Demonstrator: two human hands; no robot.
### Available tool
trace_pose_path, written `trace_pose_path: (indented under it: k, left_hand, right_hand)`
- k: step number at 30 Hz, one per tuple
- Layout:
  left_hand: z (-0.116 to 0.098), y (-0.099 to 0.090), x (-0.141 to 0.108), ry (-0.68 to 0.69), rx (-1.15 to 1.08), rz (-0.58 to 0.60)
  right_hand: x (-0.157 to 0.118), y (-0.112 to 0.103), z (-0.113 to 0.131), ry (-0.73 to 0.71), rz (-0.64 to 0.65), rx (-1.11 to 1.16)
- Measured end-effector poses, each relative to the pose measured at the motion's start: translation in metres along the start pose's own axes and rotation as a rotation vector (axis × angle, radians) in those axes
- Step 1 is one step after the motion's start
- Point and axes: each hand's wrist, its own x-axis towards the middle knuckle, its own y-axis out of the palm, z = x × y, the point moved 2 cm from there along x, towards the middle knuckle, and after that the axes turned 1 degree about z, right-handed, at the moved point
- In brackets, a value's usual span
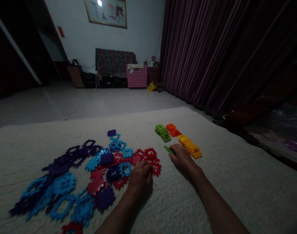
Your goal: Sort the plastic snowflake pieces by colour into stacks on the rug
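My left hand [141, 178] rests at the right edge of a spread of puzzle-edged plastic pieces, its fingers curled down by the red pieces [150, 154]; whether it grips one is hidden. My right hand [181, 157] has its fingers closed on a green piece [168, 149]. Just beyond it lie a green stack [163, 132], an orange stack [173, 130] and a yellow stack [189, 146]. Blue pieces [64, 183] and dark purple pieces [63, 161] lie loosely scattered to the left.
All the pieces lie on a pale quilted cover [182, 208]. Past its far edge is a grey tiled floor [109, 100], with a low cabinet and a checkered cloth [137, 77] by the wall. Dark purple curtains [199, 48] hang at the right.
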Motion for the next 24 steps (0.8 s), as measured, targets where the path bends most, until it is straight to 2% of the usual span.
trace_pose_path:
  k: [7,10,12,14,17,21,24]
  left_hand:
    - [-0.004,-0.001,-0.001,-0.034,0.006,-0.007]
    - [-0.002,0.001,-0.001,-0.029,0.002,-0.015]
    - [-0.001,0.002,0.0,-0.01,0.007,-0.01]
    - [0.002,0.004,0.0,0.008,0.012,-0.017]
    - [0.004,0.004,0.0,0.023,0.015,-0.023]
    - [0.003,0.003,0.001,0.021,0.033,0.003]
    - [0.002,0.003,0.001,0.021,0.04,0.004]
  right_hand:
    - [0.007,0.006,-0.009,-0.001,-0.081,0.165]
    - [0.012,0.011,-0.012,-0.038,-0.065,0.247]
    - [0.015,0.013,-0.011,-0.069,-0.067,0.261]
    - [0.018,0.013,-0.008,-0.07,-0.126,0.237]
    - [0.017,0.013,-0.001,0.034,-0.194,0.113]
    - [0.011,0.015,0.012,0.281,-0.127,-0.068]
    - [0.01,0.017,0.027,0.363,-0.112,-0.124]
